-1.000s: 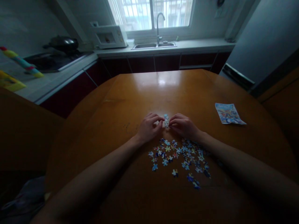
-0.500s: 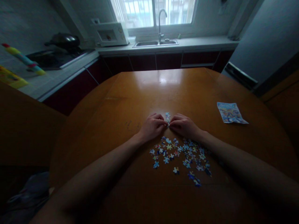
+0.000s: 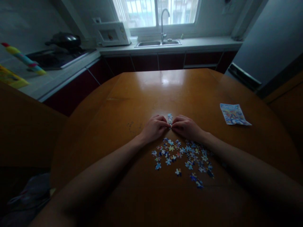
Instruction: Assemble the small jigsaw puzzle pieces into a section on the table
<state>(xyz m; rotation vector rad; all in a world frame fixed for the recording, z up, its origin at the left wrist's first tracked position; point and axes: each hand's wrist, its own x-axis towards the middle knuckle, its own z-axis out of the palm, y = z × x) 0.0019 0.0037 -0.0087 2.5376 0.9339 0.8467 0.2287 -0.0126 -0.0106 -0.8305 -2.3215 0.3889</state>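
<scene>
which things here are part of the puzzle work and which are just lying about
Part of the work:
- narrow puzzle strip, between left hand and right hand
- loose pieces
- printed sheet, probably the reference picture

Just about:
- microwave
- dark pan on the stove
- colourful stick-like object

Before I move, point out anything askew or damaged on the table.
Only the printed sheet on the right looks slightly off: it lies askew, with its near right corner seemingly curled. The scattered puzzle pieces look ordinary.
</scene>
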